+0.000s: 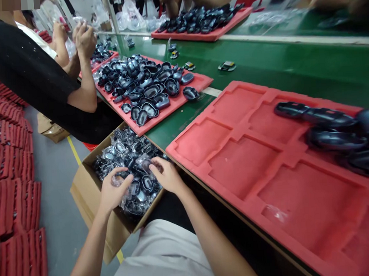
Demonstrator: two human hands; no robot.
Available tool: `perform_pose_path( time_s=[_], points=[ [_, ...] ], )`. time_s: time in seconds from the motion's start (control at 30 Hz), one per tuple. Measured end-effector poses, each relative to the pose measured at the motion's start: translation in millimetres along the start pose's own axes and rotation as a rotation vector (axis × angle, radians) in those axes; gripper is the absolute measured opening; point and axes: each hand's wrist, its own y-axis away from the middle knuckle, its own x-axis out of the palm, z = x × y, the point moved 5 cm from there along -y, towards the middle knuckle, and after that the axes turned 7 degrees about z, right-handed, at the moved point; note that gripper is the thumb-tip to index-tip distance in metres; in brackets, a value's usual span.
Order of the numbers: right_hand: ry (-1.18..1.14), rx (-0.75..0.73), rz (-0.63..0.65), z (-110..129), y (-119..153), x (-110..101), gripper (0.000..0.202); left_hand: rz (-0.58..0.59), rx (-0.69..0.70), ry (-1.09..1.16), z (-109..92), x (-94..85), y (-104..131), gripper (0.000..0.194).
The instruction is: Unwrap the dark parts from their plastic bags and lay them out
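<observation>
Both of my hands are over an open cardboard box (105,238) full of dark glossy shells in clear plastic bags (135,147). My left hand (115,188) is at the box's left side, thumb and fingers curved apart, with clear plastic showing between them; whether it grips that plastic is unclear. My right hand (166,174) pinches a clear plastic bag with a dark part (146,163) inside, just above the pile. The fingertips of that hand partly cover the bag.
A red foam tray (200,139) with dark shells (331,137) lies on the right. Another red tray (204,80) holds a heap of shells (143,82). A person in black (33,68) works at the left, near stacked red trays (13,198).
</observation>
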Motion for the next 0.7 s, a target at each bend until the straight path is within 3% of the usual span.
perform_pose_path(
  time_s=[0.07,0.13,0.2,0.23,0.3,0.33,0.4,0.5,0.63,0.7],
  points=[
    [-0.119,-0.175,0.093,20.2,6.8,-1.6,0.017,0.074,0.041,-0.041,-10.3,-2.6,-6.5,0.046],
    [-0.211,-0.291,0.174,38.8,12.7,-1.2,0.019,0.276,0.066,-0.086,-19.4,4.2,-10.1,0.045],
    [-0.347,-0.315,0.093,50.2,15.2,-4.2,0.022,0.437,0.102,-0.121,-27.7,16.6,-8.6,0.035],
    [-0.414,-0.300,-0.031,52.2,16.0,-8.0,0.025,0.427,0.131,-0.115,-31.9,21.8,-7.5,0.032],
    [-0.449,-0.241,-0.279,51.6,19.7,-13.5,0.024,0.235,0.199,-0.050,-38.5,28.0,-4.5,0.036],
    [-0.401,-0.219,-0.327,51.8,21.3,-13.1,0.017,0.132,0.223,-0.011,-39.6,31.1,-1.9,0.037],
    [-0.249,-0.228,-0.271,54.4,22.4,-8.2,0.015,0.060,0.235,0.037,-37.1,40.6,3.2,0.033],
    [-0.133,-0.311,-0.168,56.7,24.4,-5.1,0.032,0.140,0.216,0.022,-30.1,47.7,6.3,0.029],
    [-0.161,-0.389,-0.066,56.9,25.2,-7.7,0.036,0.082,0.291,0.009,-34.1,25.2,3.3,0.031],
    [-0.212,-0.392,0.015,55.6,25.3,-6.4,0.039,0.109,0.309,-0.001,-40.1,18.1,1.6,0.030]
  ],
)
